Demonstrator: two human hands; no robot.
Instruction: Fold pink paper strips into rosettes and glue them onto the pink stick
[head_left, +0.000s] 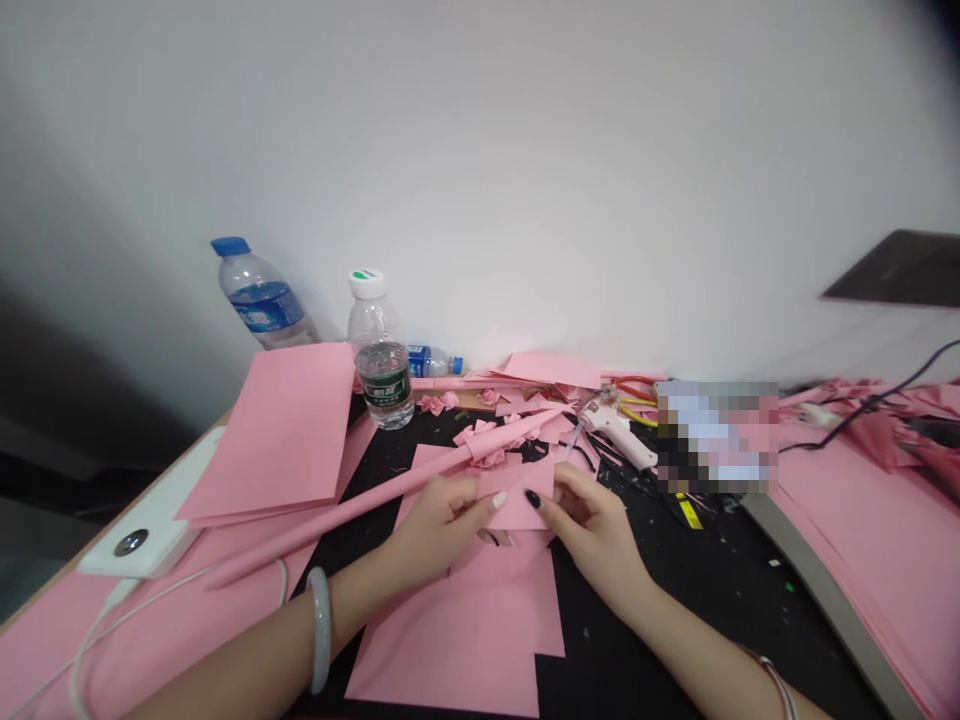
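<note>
The fingers of the left hand [435,530] and right hand [589,525] are closed on a pink paper square [517,495], pinching opposite edges, which keeps it taut and raised above the worktop [675,610]. A pink sheet [457,630] lies beneath it, and a long paper tube [352,510] runs beside the left hand, angled clear of the grip. A glue gun [615,430], paper roses [431,403] and a water bottle [381,350] are kept farther back, out of the hands' way.

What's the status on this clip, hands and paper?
Left hand and right hand both on small pink paper piece. Rolled pink paper tube beside left hand. Hot glue gun beyond right hand.
</note>
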